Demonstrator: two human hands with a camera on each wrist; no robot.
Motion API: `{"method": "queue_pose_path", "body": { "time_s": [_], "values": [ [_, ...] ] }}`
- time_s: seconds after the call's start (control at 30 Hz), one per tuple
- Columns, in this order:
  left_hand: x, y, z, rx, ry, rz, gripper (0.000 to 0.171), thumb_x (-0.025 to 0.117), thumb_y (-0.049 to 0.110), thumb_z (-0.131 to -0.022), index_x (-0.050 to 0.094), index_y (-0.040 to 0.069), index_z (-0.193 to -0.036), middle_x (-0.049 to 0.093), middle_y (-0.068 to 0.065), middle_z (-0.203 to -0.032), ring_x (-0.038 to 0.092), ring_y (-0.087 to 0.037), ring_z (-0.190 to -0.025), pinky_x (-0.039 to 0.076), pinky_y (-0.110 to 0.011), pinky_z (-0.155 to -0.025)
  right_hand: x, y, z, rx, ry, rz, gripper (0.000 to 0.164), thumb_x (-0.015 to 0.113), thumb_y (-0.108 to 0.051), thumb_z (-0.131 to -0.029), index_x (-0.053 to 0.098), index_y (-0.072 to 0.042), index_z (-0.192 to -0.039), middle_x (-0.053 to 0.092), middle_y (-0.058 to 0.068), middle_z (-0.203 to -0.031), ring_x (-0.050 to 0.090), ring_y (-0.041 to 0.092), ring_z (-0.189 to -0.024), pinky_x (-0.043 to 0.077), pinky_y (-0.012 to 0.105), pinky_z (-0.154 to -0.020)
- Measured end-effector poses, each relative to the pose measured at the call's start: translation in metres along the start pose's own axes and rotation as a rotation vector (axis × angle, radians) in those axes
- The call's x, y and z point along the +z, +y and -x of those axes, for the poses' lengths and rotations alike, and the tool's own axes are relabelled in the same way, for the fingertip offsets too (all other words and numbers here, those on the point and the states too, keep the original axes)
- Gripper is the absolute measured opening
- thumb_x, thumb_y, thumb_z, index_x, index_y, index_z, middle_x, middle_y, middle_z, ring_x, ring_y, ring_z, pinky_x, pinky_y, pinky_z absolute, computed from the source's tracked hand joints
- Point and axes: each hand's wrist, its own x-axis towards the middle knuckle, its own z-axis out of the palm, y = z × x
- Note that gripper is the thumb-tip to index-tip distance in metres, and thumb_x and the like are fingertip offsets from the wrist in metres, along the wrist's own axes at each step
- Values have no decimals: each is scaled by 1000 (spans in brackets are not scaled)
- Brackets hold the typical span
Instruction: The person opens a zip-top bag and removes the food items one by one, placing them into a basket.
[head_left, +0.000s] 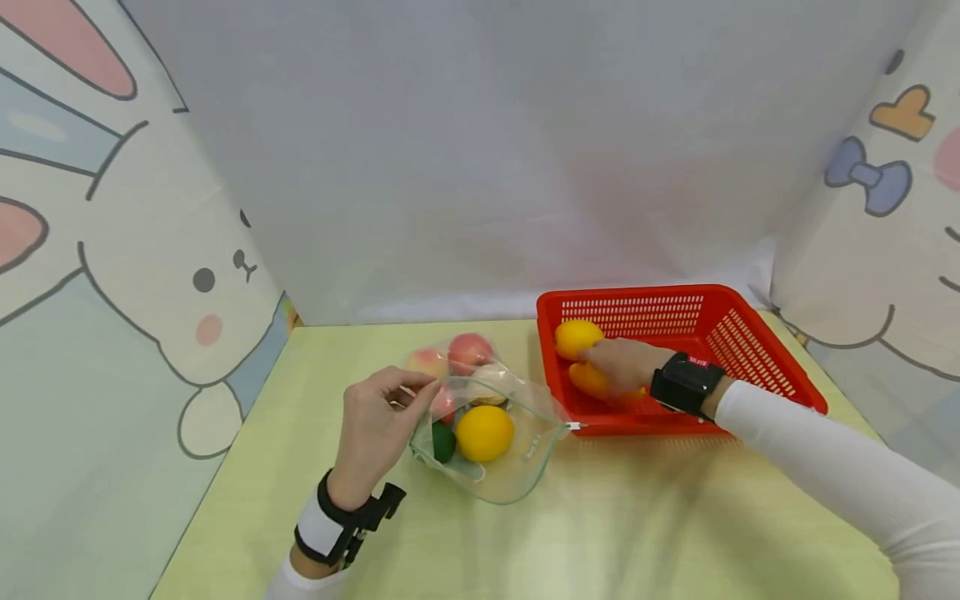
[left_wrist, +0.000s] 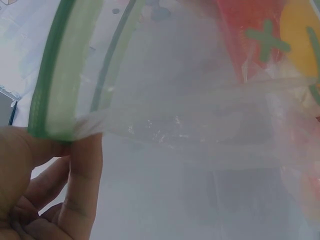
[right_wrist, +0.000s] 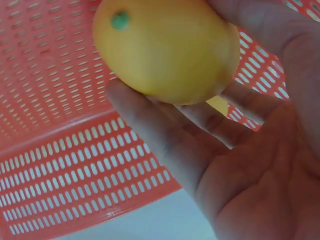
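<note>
My left hand (head_left: 382,421) pinches the green-edged mouth of a clear zip bag (head_left: 528,475) between thumb and index finger. The left wrist view shows the bag's green seal strip (left_wrist: 50,85) at those fingertips. Inside the bag lie a yellow fruit (head_left: 485,433), a dark green one (head_left: 443,442) and several reddish or peach-coloured ones. Down in the red basket, my right hand (head_left: 628,365) holds an orange-yellow fruit (right_wrist: 165,47) with a green stem spot, thumb on one side and fingers on the other. A yellow fruit (head_left: 578,339) sits beside it.
The red slotted basket (head_left: 780,367) stands at the back right of the pale yellow-green table (head_left: 300,417), close to the bag's right corner. A plain whitish sheet (head_left: 487,167) rises behind, and rabbit-printed panels (head_left: 150,275) flank both sides.
</note>
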Motion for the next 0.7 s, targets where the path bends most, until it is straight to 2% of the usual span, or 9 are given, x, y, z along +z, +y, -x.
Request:
{"method": "queue_pose_path", "body": {
  "time_s": [0.07, 0.13, 0.23, 0.3, 0.43, 0.53, 0.6, 0.7],
  "values": [
    [0, 0, 0, -2, 0, 1, 10, 87, 2, -84, 83, 7, -91, 78, -5, -80, 69, -12, -61, 60, -21, -62, 2, 2, 1, 2, 12, 3, 27, 71, -43, -100, 59, -21, -110, 61, 0, -89, 58, 18, -88, 48, 32, -78],
    [1, 1, 0, -6, -1, 1, 11, 87, 0, -83, 83, 7, -91, 78, -5, -80, 69, -12, -61, 60, -21, -62, 2, 4, -2, -50, 43, 26, 29, 79, -34, -94, 61, -19, -112, 61, 1, -92, 58, 19, -91, 50, 34, -80],
    [1, 2, 0, -2, 2, 4, 10, 86, 0, -84, 83, 8, -91, 78, -4, -80, 69, -12, -61, 60, -21, -62, 3, 7, -9, -125, 87, 101, 41, 90, -22, -84, 64, -17, -115, 61, 3, -98, 57, 21, -94, 56, 38, -86],
    [1, 1, 0, -5, 3, 2, 9, 87, 2, -85, 83, 8, -91, 78, -5, -80, 69, -12, -61, 60, -21, -62, 1, 7, -12, -139, 101, 122, 49, 93, -21, -80, 65, -15, -121, 63, 5, -104, 59, 23, -98, 59, 42, -90],
    [1, 1, 0, 2, 6, 3, 6, 86, 5, -86, 83, 7, -91, 78, -5, -80, 69, -12, -61, 60, -20, -62, -9, 2, -9, -143, 148, 150, 58, 90, -26, -84, 66, -9, -134, 70, 14, -128, 63, 36, -122, 57, 55, -106],
    [2, 1, 0, 8, 8, 8, 6, 86, 5, -86, 83, 7, -91, 78, -5, -80, 69, -12, -61, 60, -19, -62, -20, -12, 2, -184, 212, 151, 58, 86, -28, -89, 65, -8, -140, 69, 17, -139, 62, 38, -130, 54, 57, -111],
    [2, 1, 0, 4, 9, 11, 8, 87, 3, -85, 83, 7, -91, 78, -5, -80, 69, -12, -61, 59, -18, -62, -28, -27, 13, -233, 260, 146, 53, 83, -28, -92, 67, -9, -138, 71, 15, -135, 66, 35, -122, 57, 55, -107],
    [2, 2, 0, -2, 14, 15, 10, 87, 1, -84, 83, 8, -91, 78, -5, -79, 69, -12, -61, 59, -17, -62, -37, -55, 34, -312, 328, 135, 47, 83, -28, -92, 70, -12, -135, 73, 7, -120, 68, 24, -102, 63, 44, -96]
  ]
}}
